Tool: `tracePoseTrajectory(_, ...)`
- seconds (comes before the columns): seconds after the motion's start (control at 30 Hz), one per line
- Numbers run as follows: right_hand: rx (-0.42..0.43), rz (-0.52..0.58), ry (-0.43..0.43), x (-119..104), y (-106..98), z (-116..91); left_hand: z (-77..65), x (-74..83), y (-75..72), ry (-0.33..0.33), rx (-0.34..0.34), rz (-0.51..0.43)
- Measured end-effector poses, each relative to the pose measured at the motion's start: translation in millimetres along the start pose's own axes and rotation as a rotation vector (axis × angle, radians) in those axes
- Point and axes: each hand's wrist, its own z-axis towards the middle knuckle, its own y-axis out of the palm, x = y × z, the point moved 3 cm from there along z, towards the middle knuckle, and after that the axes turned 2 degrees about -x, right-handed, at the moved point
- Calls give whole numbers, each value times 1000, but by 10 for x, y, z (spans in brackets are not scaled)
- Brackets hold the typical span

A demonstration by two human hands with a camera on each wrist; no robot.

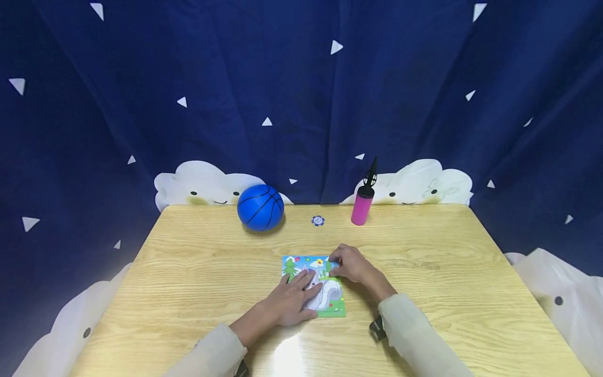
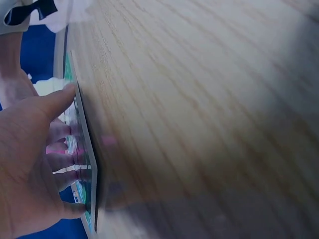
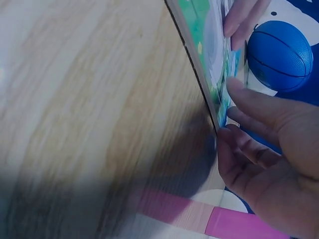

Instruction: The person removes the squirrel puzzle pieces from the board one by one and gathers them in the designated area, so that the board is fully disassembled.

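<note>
A flat, colourful jigsaw puzzle (image 1: 335,308) with a grey-white animal, trees and flowers lies on the table in front of the person. Spread across its left and middle part is the left hand (image 1: 293,301), fingers straight and resting on the picture. The right hand (image 1: 352,264) is at the upper right corner, its bent fingers and thumb gripping there; whether a single loose piece is between them is hidden. In the right wrist view, the thumb (image 3: 239,89) touches the picture side while curled fingers (image 3: 232,149) meet the edge.
A blue basketball (image 1: 260,208) sits at the back left of the wooden table (image 1: 198,267). A blue-and-white round chip (image 1: 317,221) lies at the back middle. Right of it stands a pink hand pump (image 1: 361,209) with a black nozzle. A dark blue curtain (image 1: 282,78) hangs behind.
</note>
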Motion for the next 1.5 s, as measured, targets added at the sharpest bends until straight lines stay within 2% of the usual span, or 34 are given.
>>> tracePoseTrajectory(0.3,-50,-8,63,-18,30,59,4,-16,27,15,5,-17)
tracePoseTrajectory(0.77,-22,39,74,-38,12,89,0,0,-15,10,-10,26)
tracePoseTrajectory(0.93,8,59,37,-34,17,65,2,-4,-12,6,-17,17)
tracePoseTrajectory(1.33,78,263,33,68,-91,-40,-21,-4,-36,15,-5,-1)
tracePoseTrajectory(1.5,90,265,57,213,-211,-121,-27,-2,-41,18,-4,-5)
